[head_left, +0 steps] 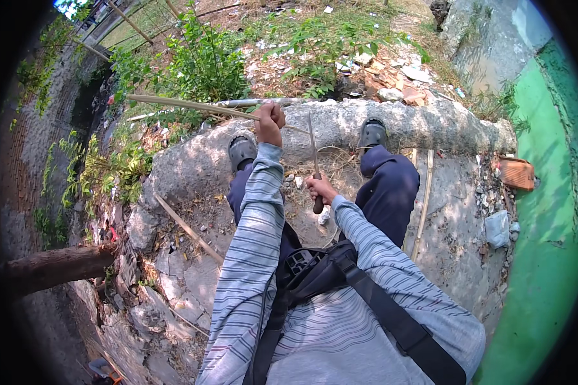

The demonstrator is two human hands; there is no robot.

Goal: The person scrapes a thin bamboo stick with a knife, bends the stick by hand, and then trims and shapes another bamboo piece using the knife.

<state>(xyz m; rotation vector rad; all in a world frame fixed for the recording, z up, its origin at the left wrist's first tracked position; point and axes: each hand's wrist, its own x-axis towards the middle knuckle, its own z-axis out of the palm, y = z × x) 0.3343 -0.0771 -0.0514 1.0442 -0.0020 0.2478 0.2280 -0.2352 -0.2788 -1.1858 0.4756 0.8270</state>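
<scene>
Left hand (pixel 270 123) grips stick (pixel 192 106), right hand (pixel 318 187) knife (pixel 314 163)

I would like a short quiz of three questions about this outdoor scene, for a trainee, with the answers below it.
1. True or false: the left hand holds a long thin bamboo stick.
2. What does the right hand grip? A) a hammer B) a knife C) a brick
3. Fill in: both shoes rest against a rough ____ curb.

Key: 1 true: the fist is closed round the stick, which runs off to the person's left. 2 B: the hand is on the dark handle and the blade points up, away from the body. 3 concrete.
</scene>
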